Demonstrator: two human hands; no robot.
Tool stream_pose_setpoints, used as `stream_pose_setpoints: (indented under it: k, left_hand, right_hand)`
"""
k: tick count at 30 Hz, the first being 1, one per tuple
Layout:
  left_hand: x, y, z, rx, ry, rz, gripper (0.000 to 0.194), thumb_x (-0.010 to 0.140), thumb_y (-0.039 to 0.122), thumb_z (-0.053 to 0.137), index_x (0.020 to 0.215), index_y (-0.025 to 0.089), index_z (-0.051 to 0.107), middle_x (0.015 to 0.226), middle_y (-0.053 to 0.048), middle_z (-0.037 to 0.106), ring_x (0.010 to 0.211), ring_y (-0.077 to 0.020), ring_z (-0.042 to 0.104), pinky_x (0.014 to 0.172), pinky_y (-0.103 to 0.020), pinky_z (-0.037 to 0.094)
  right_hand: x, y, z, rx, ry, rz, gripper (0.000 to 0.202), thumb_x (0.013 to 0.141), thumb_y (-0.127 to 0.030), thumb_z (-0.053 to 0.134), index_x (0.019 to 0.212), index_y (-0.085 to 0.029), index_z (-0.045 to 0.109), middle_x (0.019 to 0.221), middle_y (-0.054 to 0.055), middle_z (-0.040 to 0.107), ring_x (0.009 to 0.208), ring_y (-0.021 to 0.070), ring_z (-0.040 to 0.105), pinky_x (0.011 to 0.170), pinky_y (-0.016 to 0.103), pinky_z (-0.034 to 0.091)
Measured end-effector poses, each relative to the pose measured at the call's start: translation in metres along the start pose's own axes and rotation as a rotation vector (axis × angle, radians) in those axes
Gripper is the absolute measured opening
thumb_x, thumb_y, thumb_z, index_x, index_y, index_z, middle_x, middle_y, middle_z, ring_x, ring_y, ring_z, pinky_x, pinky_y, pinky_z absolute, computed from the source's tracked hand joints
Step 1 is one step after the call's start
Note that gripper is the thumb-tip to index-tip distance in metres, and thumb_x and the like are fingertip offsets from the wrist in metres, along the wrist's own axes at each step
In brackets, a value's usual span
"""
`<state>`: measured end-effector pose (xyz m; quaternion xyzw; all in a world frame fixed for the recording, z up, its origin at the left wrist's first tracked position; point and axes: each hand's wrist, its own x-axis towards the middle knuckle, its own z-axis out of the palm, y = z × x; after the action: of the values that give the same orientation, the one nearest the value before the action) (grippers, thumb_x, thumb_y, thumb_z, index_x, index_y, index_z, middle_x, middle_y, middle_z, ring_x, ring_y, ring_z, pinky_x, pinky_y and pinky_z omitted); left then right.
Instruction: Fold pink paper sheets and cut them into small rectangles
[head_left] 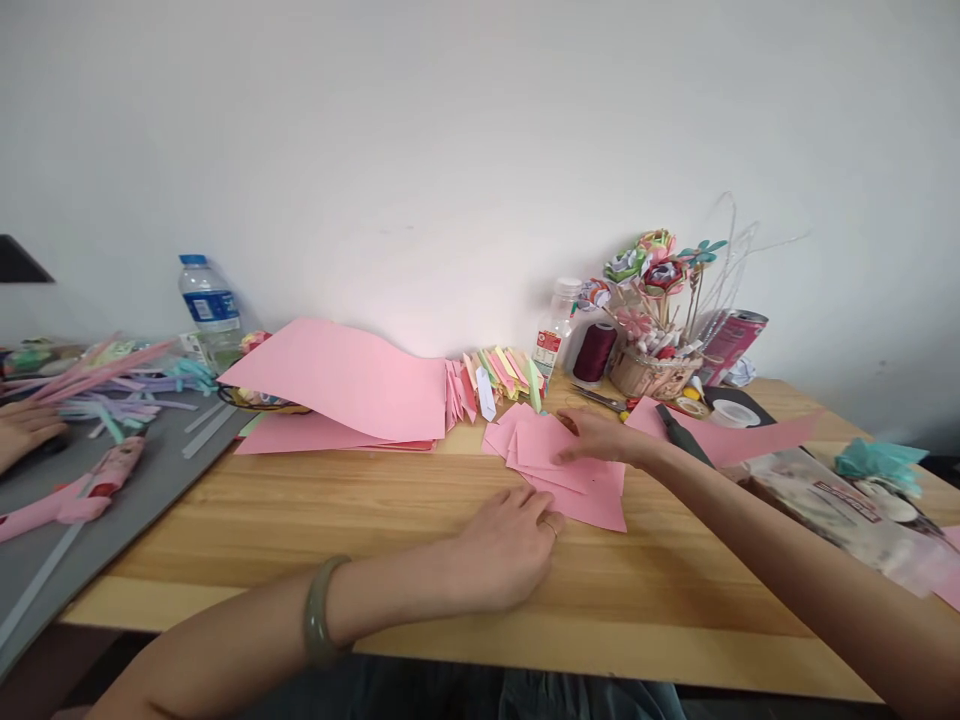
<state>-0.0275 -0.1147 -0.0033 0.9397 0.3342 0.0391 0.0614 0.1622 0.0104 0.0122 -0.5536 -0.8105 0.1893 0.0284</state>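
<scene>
While right hand (596, 436) atop pink sheets (600, 495), left hand (510, 545) at near edge.

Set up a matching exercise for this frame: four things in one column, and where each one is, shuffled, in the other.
Things:
1. Pink glue gun
2. Dark maroon spool of thread
3. Grey-green bangle
4. Loose pile of small pink paper pieces

Places:
A. Around the wrist of the left hand
B. Under the fingers of the right hand
C. On the grey mat
D. Between the clear white-capped bottle and the tan basket of paper flowers

Right pairs: 1-C, 2-D, 3-A, 4-B
</scene>
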Motion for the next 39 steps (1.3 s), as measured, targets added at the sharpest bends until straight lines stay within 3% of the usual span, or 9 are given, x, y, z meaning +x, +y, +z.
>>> stream_pose_setpoints:
  k: [3, 6, 10, 13, 19, 22, 27, 33, 39]
  left_hand:
    - [0.001, -0.003, 0.008, 0.055, 0.032, 0.031, 0.032, 0.090, 0.022, 0.039, 0.117, 0.009, 0.048, 0.125, -0.016, 0.048, 0.116, -0.0267, 0.042, 0.093, -0.038, 0.037]
    - [0.001, -0.005, 0.016, 0.102, 0.079, 0.059, 0.033, 0.091, 0.023, 0.035, 0.118, 0.008, 0.048, 0.128, -0.016, 0.046, 0.118, -0.0268, 0.041, 0.095, -0.038, 0.035]
    - [0.000, -0.006, 0.019, 0.110, 0.080, 0.062, 0.036, 0.092, 0.025, 0.034, 0.121, 0.008, 0.047, 0.126, -0.016, 0.048, 0.120, -0.0266, 0.039, 0.099, -0.039, 0.032]
    - [0.001, -0.006, 0.017, 0.086, 0.070, 0.065, 0.037, 0.091, 0.028, 0.038, 0.121, 0.008, 0.047, 0.125, -0.015, 0.049, 0.120, -0.0255, 0.040, 0.100, -0.038, 0.032]
    - [-0.003, -0.013, 0.010, 0.126, 0.181, 0.146, 0.033, 0.092, 0.023, 0.034, 0.120, 0.012, 0.048, 0.134, -0.012, 0.042, 0.124, -0.0253, 0.036, 0.103, -0.038, 0.030]
    - [-0.010, -0.028, 0.005, 0.174, 0.239, 0.161, 0.031, 0.092, 0.016, 0.033, 0.116, 0.011, 0.051, 0.129, -0.010, 0.048, 0.121, -0.0233, 0.039, 0.102, -0.037, 0.031]
    - [-0.025, -0.063, -0.001, 0.221, 0.261, 0.020, 0.024, 0.091, 0.017, 0.039, 0.106, 0.013, 0.057, 0.108, -0.008, 0.061, 0.106, -0.0214, 0.051, 0.092, -0.037, 0.041]
    - [-0.038, -0.084, -0.011, 0.244, 0.239, -0.151, 0.021, 0.090, 0.018, 0.042, 0.103, 0.015, 0.058, 0.097, -0.005, 0.065, 0.092, -0.0192, 0.058, 0.085, -0.036, 0.046]
    - [-0.046, -0.089, -0.014, 0.260, 0.246, -0.189, 0.021, 0.091, 0.019, 0.040, 0.102, 0.016, 0.058, 0.096, -0.006, 0.065, 0.093, -0.0196, 0.058, 0.083, -0.036, 0.047]
  right_hand:
    - [-0.003, -0.016, 0.002, 0.051, -0.099, 0.036, 0.062, 0.053, -0.042, 0.070, 0.109, -0.018, 0.057, 0.102, 0.009, 0.062, 0.091, 0.0260, 0.057, 0.071, 0.032, 0.045]
    - [-0.013, -0.029, 0.003, 0.118, -0.166, 0.012, 0.049, 0.057, -0.038, 0.067, 0.102, -0.018, 0.059, 0.094, 0.006, 0.065, 0.082, 0.0239, 0.058, 0.064, 0.029, 0.044]
    - [-0.030, -0.041, 0.002, 0.202, -0.178, -0.036, 0.032, 0.066, -0.033, 0.057, 0.094, -0.017, 0.059, 0.087, 0.004, 0.065, 0.076, 0.0207, 0.057, 0.060, 0.027, 0.042]
    - [-0.036, -0.041, 0.000, 0.252, -0.183, -0.043, 0.030, 0.063, -0.027, 0.058, 0.092, -0.019, 0.059, 0.082, 0.002, 0.065, 0.071, 0.0195, 0.057, 0.056, 0.026, 0.041]
    - [-0.020, -0.012, -0.016, 0.415, -0.104, 0.020, 0.045, 0.060, -0.022, 0.060, 0.105, -0.019, 0.057, 0.087, 0.001, 0.066, 0.077, 0.0214, 0.060, 0.056, 0.027, 0.045]
    - [-0.017, 0.007, -0.031, 0.551, -0.047, 0.080, 0.047, 0.063, -0.025, 0.062, 0.108, -0.016, 0.055, 0.092, 0.005, 0.066, 0.078, 0.0211, 0.062, 0.059, 0.028, 0.048]
    - [-0.023, 0.038, -0.046, 0.755, 0.060, 0.213, 0.040, 0.069, -0.036, 0.064, 0.101, -0.014, 0.055, 0.088, 0.010, 0.068, 0.071, 0.0190, 0.064, 0.059, 0.028, 0.052]
    - [-0.022, 0.060, -0.033, 0.818, 0.096, 0.290, 0.025, 0.073, -0.037, 0.063, 0.085, -0.015, 0.060, 0.079, 0.011, 0.069, 0.068, 0.0194, 0.064, 0.056, 0.028, 0.053]
    - [-0.012, 0.054, -0.018, 0.820, 0.111, 0.204, 0.032, 0.080, -0.031, 0.054, 0.109, -0.018, 0.056, 0.098, 0.009, 0.067, 0.087, 0.0179, 0.064, 0.073, 0.029, 0.053]
